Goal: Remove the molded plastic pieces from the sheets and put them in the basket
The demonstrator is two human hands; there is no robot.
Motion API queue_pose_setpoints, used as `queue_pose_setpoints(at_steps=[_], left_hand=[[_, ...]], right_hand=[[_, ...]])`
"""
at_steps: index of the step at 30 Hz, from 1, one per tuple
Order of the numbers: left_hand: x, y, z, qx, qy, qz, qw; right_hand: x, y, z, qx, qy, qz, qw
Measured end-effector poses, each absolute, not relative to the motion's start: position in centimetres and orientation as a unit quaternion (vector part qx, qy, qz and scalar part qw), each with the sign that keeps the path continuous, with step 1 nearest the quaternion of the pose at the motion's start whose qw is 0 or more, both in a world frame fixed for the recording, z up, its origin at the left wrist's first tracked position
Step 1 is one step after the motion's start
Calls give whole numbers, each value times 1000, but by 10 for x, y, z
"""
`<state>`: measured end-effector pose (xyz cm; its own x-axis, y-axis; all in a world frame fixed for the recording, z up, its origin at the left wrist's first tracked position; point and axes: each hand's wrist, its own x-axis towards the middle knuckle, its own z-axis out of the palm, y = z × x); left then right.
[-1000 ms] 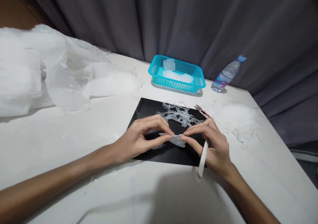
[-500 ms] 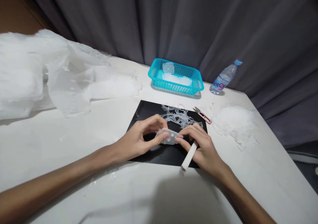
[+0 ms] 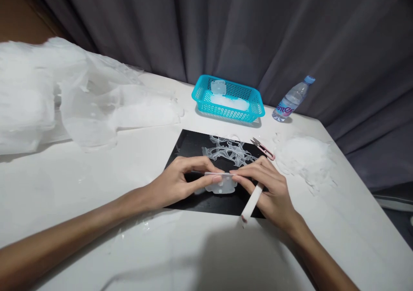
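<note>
Left hand [image 3: 176, 181]: grip closed on the left end of a translucent piece [image 3: 222, 185], thumb in front. Right hand [image 3: 272, 188]: fingertips pinch the same piece at its right end; a white-handled tool [image 3: 252, 203] is also lodged in this hand, slanting downward. Piece is located above the black mat [image 3: 200, 201]. Translucent scraps [image 3: 230, 151] lie on the mat's far part; pink snips [image 3: 264, 149] rest at its right edge. Blue basket [image 3: 228, 99] stands beyond, on the white surface [image 3: 135, 248].

Beyond the fingers, a dark grey curtain [image 3: 226, 29] hangs in deep folds behind the white worktop [image 3: 135, 157]. A brown surface [image 3: 19, 16] fills the far left corner. Nearer than the fingers, a soft shadow dulls the worktop.
</note>
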<state>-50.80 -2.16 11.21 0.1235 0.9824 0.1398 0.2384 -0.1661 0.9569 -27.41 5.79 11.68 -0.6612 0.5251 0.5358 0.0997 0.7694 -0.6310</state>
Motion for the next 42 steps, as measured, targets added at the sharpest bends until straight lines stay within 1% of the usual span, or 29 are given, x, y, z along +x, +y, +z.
queue_pose_setpoints(at_steps=[3, 6, 9, 17, 20, 23, 26, 31, 37, 39, 42], left_hand=[[-507, -21, 114, 554, 478, 454, 509], [-507, -18, 114, 496, 458, 471, 568], [-508, -16, 113, 457, 449, 480, 599], [-504, -18, 109, 405, 451, 484, 631], [-504, -18, 111, 439, 469, 462, 611], [-503, -17, 112, 474, 474, 441, 597], [-501, -17, 110, 466, 479, 454, 589], [-501, -18, 106, 439, 488, 486, 577], [-501, -18, 107, 442, 467, 488, 590], [-502, -20, 108, 474, 473, 494, 554], [-504, -25, 108, 578, 505, 492, 411]], right_hand=[[-276, 57, 115, -224, -849, 318, 359], [-276, 58, 115, -279, -830, 372, 308], [-276, 59, 114, -305, -811, 419, 271], [-277, 62, 107, -322, -769, 484, 265], [-278, 60, 107, -321, -756, 507, 260], [-280, 56, 106, -305, -741, 533, 273], [-283, 53, 106, -290, -732, 545, 289], [-284, 54, 110, -302, -734, 555, 250], [-280, 58, 116, -286, -742, 551, 253], [-279, 58, 116, -285, -741, 553, 251], [-278, 59, 115, -288, -746, 547, 247]])
